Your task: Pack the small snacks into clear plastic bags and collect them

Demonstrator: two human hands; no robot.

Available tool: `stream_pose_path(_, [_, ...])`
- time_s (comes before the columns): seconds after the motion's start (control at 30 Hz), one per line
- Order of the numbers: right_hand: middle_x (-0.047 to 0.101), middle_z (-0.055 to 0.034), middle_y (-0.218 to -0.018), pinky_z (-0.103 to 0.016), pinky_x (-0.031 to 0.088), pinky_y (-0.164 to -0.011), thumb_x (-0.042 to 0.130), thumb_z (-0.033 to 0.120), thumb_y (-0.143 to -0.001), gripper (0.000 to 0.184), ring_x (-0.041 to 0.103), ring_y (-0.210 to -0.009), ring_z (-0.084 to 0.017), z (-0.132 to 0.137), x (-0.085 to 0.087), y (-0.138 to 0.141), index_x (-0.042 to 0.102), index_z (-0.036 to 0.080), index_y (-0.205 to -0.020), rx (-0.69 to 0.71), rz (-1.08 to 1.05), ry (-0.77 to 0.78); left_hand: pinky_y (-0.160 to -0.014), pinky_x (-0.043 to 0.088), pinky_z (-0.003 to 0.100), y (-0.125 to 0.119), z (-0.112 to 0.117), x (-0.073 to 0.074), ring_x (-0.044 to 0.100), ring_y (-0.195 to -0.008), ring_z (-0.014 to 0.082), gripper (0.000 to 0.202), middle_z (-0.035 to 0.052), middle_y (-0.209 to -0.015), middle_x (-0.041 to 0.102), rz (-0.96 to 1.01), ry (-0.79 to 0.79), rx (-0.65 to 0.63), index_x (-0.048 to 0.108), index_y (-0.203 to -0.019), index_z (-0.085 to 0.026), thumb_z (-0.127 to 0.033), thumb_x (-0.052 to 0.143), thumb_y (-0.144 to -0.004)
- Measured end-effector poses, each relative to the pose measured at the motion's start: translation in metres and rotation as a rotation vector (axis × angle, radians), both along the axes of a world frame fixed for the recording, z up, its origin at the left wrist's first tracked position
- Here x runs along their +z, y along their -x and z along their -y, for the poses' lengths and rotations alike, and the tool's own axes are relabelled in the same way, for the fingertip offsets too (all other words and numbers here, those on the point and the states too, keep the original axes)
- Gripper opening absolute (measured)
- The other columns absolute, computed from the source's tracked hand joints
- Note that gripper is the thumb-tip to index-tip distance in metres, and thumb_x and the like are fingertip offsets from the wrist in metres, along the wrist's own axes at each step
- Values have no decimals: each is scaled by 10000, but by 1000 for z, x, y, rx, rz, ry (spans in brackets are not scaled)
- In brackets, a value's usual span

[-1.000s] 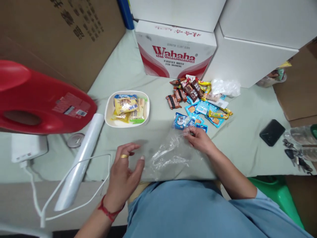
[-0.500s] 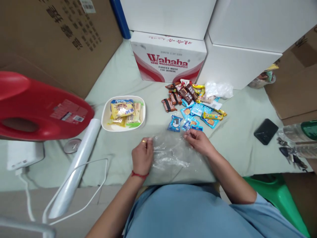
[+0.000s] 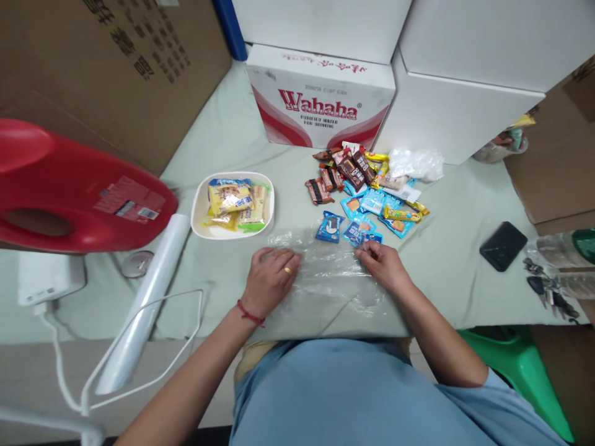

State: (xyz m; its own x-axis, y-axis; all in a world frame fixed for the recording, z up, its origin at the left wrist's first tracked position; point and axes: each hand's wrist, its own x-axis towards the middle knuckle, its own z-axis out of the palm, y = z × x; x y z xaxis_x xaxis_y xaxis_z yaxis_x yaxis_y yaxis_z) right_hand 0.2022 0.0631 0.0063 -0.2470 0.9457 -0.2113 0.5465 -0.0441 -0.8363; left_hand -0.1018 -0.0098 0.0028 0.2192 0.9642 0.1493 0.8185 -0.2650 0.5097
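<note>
A clear plastic bag [image 3: 332,282] lies spread on the table in front of me. Palm down, my left hand [image 3: 272,279] rests on its left part, with the fingers stretched over the film. At the bag's upper right, my right hand [image 3: 382,261] pinches the edge between thumb and fingers. Just beyond the bag are a dark blue snack packet [image 3: 330,227] and several light blue packets [image 3: 377,202]. Brown-wrapped snack bars [image 3: 349,170] are piled behind them, with a yellow-wrapped stick [image 3: 402,214] to the right.
A white tray [image 3: 199,229] holding packaged snacks stands left of the bag. Further left are a plastic film roll [image 3: 149,297], a red jug [image 3: 125,204] and a white cable [image 3: 199,322]. A Wahaha carton [image 3: 320,118] stands behind; a black case [image 3: 503,246] lies right.
My left hand has turned from an upright pinch to palm down on the bag. The bag now lies flatter and reaches further left. My right hand keeps its pinch.
</note>
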Motion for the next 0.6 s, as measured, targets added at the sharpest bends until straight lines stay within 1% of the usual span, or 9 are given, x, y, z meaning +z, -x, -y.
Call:
stream_pose_path(0.13, [664, -20, -780, -295, 457, -671, 612, 464, -944, 285, 583, -692, -182, -2, 14, -21, 706, 194, -955, 5, 166, -106, -1240, 217, 611, 16, -3, 3, 620, -1342, 294, 370, 139, -1387, 703, -24, 58, -30, 679, -1280, -241, -403, 514, -991])
stream_pose_path(0.23, [700, -115, -1001, -394, 513, -846, 585, 421, -989, 295, 637, -921, -266, 5, 38, -25, 727, 183, -1088, -17, 370, -423, -1261, 98, 674, 24, -1, 3, 478, -1491, 344, 493, 156, -1528, 599, -49, 148, -94, 626, -1363, -229, -489, 557, -951])
stream_pose_path(0.27, [694, -138, -1056, -420, 509, -896, 568, 395, -1006, 294, 631, -995, -288, 10, 46, -22, 725, 179, -1127, 22, 409, -519, -1263, 66, 683, 25, 0, 2, 444, -1516, 348, 527, 158, -1561, 566, -57, 175, -120, 598, -1398, -225, -486, 556, -942])
stream_pose_path(0.3, [690, -151, -1087, -427, 508, -915, 553, 364, -1018, 289, 625, -1036, -296, 16, 52, -16, 721, 180, -1162, 114, 421, -573, -1263, 37, 688, 26, 1, 2, 416, -1535, 349, 561, 159, -1590, 533, -66, 194, -144, 566, -1435, -221, -467, 550, -932])
stream_pose_path(0.33, [690, -149, -1100, -411, 514, -903, 546, 329, -1023, 279, 629, -1041, -289, 22, 57, -8, 717, 186, -1191, 266, 410, -573, -1263, 11, 691, 28, 1, 2, 390, -1551, 348, 596, 160, -1616, 499, -75, 207, -163, 530, -1471, -215, -437, 540, -919])
stream_pose_path(0.43, [709, -90, -1148, -305, 514, -765, 603, 242, -993, 253, 667, -916, -212, 42, 62, 15, 719, 246, -1218, 899, 330, -343, -1260, -25, 693, 34, -1, 0, 338, -1578, 351, 710, 170, -1672, 411, -88, 221, -196, 434, -1553, -198, -371, 512, -869])
stream_pose_path(0.5, [710, -61, -1225, -263, 501, -730, 663, 235, -970, 265, 680, -874, -172, 49, 61, 22, 720, 265, -1228, 1196, 242, -175, -1265, -19, 679, 40, -3, -1, 327, -1582, 352, 748, 169, -1690, 379, -83, 213, -212, 396, -1582, -201, -377, 492, -861])
stream_pose_path(0.53, [707, -59, -1254, -253, 504, -746, 672, 240, -974, 275, 688, -892, -163, 49, 61, 22, 714, 259, -1245, 1261, 180, -119, -1270, -12, 668, 43, -4, -2, 326, -1583, 350, 753, 164, -1694, 373, -76, 203, -221, 384, -1591, -206, -388, 480, -867])
stream_pose_path(0.6, [715, -77, -1228, -246, 514, -805, 625, 249, -1017, 275, 696, -947, -161, 45, 62, 19, 697, 216, -1280, 1209, 45, -83, -1278, -6, 646, 46, -5, -4, 327, -1583, 343, 757, 153, -1700, 367, -61, 181, -241, 364, -1607, -216, -406, 460, -880])
